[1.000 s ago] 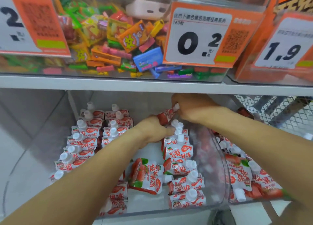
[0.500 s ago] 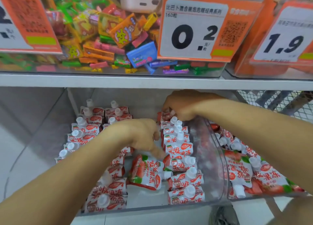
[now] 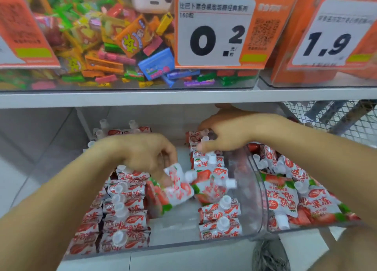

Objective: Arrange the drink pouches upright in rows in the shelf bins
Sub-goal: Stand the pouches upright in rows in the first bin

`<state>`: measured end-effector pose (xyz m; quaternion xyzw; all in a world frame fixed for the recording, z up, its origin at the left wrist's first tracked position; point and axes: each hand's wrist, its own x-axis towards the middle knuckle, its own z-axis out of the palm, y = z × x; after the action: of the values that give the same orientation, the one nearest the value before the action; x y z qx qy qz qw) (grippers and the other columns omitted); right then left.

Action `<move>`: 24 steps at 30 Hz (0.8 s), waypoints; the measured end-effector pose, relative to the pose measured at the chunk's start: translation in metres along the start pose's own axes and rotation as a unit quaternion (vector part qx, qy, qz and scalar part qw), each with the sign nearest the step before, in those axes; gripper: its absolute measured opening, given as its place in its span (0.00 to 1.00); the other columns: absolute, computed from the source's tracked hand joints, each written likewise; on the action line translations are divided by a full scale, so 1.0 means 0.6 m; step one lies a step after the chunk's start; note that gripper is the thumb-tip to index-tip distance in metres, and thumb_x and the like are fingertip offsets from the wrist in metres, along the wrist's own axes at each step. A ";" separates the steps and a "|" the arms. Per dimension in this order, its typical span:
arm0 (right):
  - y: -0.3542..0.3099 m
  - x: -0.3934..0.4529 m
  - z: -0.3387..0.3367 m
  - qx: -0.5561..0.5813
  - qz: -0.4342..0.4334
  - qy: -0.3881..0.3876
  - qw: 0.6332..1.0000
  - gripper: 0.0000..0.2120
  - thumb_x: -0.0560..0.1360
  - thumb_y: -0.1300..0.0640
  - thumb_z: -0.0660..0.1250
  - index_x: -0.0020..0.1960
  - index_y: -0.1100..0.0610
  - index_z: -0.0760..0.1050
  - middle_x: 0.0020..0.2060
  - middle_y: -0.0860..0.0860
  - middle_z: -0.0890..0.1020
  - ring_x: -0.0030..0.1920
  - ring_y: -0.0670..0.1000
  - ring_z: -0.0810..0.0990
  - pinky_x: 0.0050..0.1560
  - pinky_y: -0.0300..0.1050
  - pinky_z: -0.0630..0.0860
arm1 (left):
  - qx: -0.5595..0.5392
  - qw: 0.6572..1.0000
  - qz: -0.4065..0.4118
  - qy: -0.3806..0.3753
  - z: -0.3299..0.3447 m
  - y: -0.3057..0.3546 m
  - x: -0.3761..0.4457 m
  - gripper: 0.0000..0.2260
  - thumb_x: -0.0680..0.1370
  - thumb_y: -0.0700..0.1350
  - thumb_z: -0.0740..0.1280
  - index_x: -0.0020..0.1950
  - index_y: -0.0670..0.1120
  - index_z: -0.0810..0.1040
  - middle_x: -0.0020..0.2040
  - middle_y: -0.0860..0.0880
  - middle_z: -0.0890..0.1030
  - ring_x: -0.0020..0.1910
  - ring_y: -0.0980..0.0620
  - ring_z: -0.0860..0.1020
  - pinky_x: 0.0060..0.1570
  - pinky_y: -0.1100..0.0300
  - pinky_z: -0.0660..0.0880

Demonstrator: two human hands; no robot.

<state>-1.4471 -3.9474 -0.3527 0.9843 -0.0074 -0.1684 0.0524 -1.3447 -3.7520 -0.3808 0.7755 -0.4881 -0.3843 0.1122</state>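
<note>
left hand (image 3: pixel 142 156) pinching pouch (image 3: pixel 179 186), right hand (image 3: pixel 226 134) touching row (image 3: pixel 201 142)

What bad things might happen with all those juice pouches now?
The left hand pinches a tilted pouch above the gap; it might slip and land flat. The right hand presses on the back of the right row, so those standing pouches might topple like dominoes. The blur hides how firm the grip is.
</note>
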 end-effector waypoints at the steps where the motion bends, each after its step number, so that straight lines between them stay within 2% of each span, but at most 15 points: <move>1: 0.003 -0.005 0.007 -0.012 -0.005 0.015 1.000 0.27 0.76 0.31 0.56 0.59 0.51 0.76 0.42 0.44 0.78 0.52 0.53 0.77 0.74 0.51 0.58 | -0.033 0.999 0.014 0.019 -0.009 -0.004 -0.006 0.15 0.63 0.46 0.81 0.45 0.49 0.79 0.36 0.54 0.80 0.35 0.56 0.77 0.41 0.56 0.77; 3: 0.004 -0.014 0.017 0.020 -0.009 0.055 0.998 0.27 0.75 0.32 0.60 0.61 0.51 0.76 0.41 0.42 0.78 0.55 0.53 0.79 0.74 0.53 0.58 | -0.035 0.996 0.031 0.075 -0.029 -0.002 -0.017 0.15 0.64 0.46 0.80 0.45 0.48 0.78 0.36 0.54 0.78 0.34 0.60 0.75 0.37 0.64 0.74; 4: 0.002 -0.017 0.018 0.039 -0.016 0.077 0.996 0.27 0.74 0.31 0.62 0.62 0.51 0.76 0.44 0.44 0.81 0.55 0.53 0.79 0.73 0.54 0.61 | 0.005 0.993 0.020 0.116 -0.040 0.001 -0.020 0.16 0.65 0.50 0.80 0.46 0.48 0.77 0.37 0.55 0.78 0.35 0.60 0.76 0.37 0.66 0.73; 6: 0.004 -0.020 0.022 0.071 -0.026 0.100 0.992 0.28 0.72 0.33 0.66 0.64 0.50 0.75 0.53 0.47 0.82 0.57 0.52 0.79 0.72 0.54 0.64 | 0.103 0.975 -0.025 0.196 -0.052 0.007 -0.021 0.19 0.66 0.57 0.77 0.49 0.50 0.76 0.42 0.55 0.80 0.41 0.56 0.77 0.39 0.63 0.72; 8: 0.009 -0.022 0.022 0.125 -0.034 0.112 0.985 0.33 0.70 0.35 0.71 0.70 0.49 0.69 0.59 0.46 0.80 0.58 0.51 0.78 0.67 0.51 0.70 | 0.131 0.948 -0.056 0.284 -0.045 0.013 -0.007 0.20 0.67 0.60 0.76 0.50 0.51 0.75 0.46 0.55 0.78 0.43 0.54 0.76 0.40 0.61 0.69; 10: 0.004 -0.026 0.017 0.177 -0.030 0.111 0.977 0.41 0.68 0.34 0.72 0.74 0.45 0.61 0.63 0.42 0.75 0.60 0.47 0.76 0.63 0.46 0.73 | 0.074 0.924 -0.029 0.374 -0.024 0.017 0.022 0.21 0.66 0.60 0.76 0.53 0.52 0.76 0.47 0.57 0.76 0.45 0.56 0.73 0.41 0.67 0.65; 12: 0.001 -0.021 0.014 0.236 -0.020 0.151 0.960 0.35 0.68 0.33 0.71 0.70 0.44 0.66 0.61 0.41 0.77 0.59 0.46 0.78 0.61 0.40 0.74 | -0.031 0.911 0.021 0.410 -0.007 0.021 0.053 0.25 0.63 0.60 0.78 0.56 0.51 0.79 0.50 0.60 0.78 0.49 0.60 0.76 0.49 0.69 0.70; 14: 0.000 -0.014 0.011 0.291 0.036 0.191 0.937 0.21 0.72 0.36 0.70 0.60 0.44 0.73 0.51 0.40 0.80 0.53 0.44 0.80 0.52 0.33 0.73 | -0.106 0.899 0.051 0.422 -0.001 0.021 0.070 0.25 0.62 0.57 0.80 0.54 0.49 0.81 0.50 0.55 0.83 0.48 0.58 0.81 0.51 0.62 0.77; 15: 0.003 -0.010 0.011 0.280 0.071 0.210 0.934 0.17 0.75 0.38 0.68 0.58 0.46 0.75 0.48 0.42 0.80 0.51 0.46 0.80 0.47 0.34 0.70 | -0.107 0.900 0.049 0.421 -0.001 0.024 0.071 0.22 0.62 0.55 0.80 0.51 0.48 0.81 0.47 0.53 0.84 0.45 0.58 0.81 0.48 0.66 0.77; 17: 0.006 -0.004 0.014 0.213 0.104 0.256 0.937 0.15 0.80 0.43 0.63 0.59 0.51 0.77 0.49 0.47 0.80 0.53 0.51 0.79 0.44 0.34 0.63 | -0.081 0.905 0.023 0.417 -0.004 0.027 0.067 0.21 0.65 0.56 0.78 0.52 0.47 0.79 0.48 0.52 0.82 0.47 0.54 0.80 0.45 0.72 0.72; 18: 0.004 -0.004 0.013 0.194 0.113 0.274 0.935 0.14 0.82 0.46 0.61 0.59 0.53 0.77 0.48 0.47 0.79 0.53 0.51 0.77 0.43 0.32 0.60 | -0.060 0.910 -0.002 0.411 -0.006 0.035 0.062 0.24 0.67 0.57 0.76 0.57 0.47 0.77 0.52 0.50 0.80 0.51 0.52 0.79 0.47 0.69 0.72; 20: 0.000 -0.002 0.012 0.176 0.123 0.306 0.927 0.12 0.83 0.50 0.59 0.57 0.55 0.78 0.46 0.47 0.77 0.51 0.51 0.76 0.42 0.33 0.58 | -0.032 0.925 -0.059 0.374 -0.003 0.049 0.060 0.25 0.72 0.59 0.71 0.62 0.47 0.74 0.58 0.48 0.78 0.55 0.49 0.77 0.50 0.63 0.70; 21: 0.002 0.001 0.012 0.154 0.125 0.318 0.927 0.11 0.83 0.50 0.59 0.57 0.54 0.78 0.48 0.49 0.79 0.52 0.53 0.76 0.44 0.36 0.60 | -0.047 0.936 -0.068 0.343 0.004 0.054 0.063 0.21 0.74 0.60 0.69 0.61 0.49 0.74 0.57 0.49 0.77 0.54 0.49 0.76 0.48 0.63 0.68; 22: 0.003 0.005 0.013 0.122 0.127 0.318 0.932 0.10 0.82 0.51 0.60 0.56 0.54 0.77 0.52 0.51 0.79 0.53 0.55 0.77 0.46 0.40 0.64 | -0.072 0.947 -0.060 0.306 0.014 0.058 0.067 0.18 0.75 0.60 0.66 0.59 0.51 0.74 0.55 0.51 0.76 0.52 0.51 0.74 0.47 0.65 0.66; 24: 0.001 0.016 0.013 0.060 0.131 0.270 0.952 0.05 0.81 0.55 0.60 0.52 0.54 0.74 0.52 0.53 0.78 0.53 0.56 0.76 0.47 0.44 0.66 | -0.100 0.970 -0.027 0.222 0.040 0.058 0.079 0.22 0.77 0.62 0.61 0.66 0.52 0.72 0.60 0.54 0.76 0.56 0.56 0.73 0.53 0.68 0.66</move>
<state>-1.4409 -3.9493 -0.3629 0.9848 -0.1319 0.1124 0.0149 -1.3738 -3.8043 -0.4009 0.8392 -0.3890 -0.2523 0.2843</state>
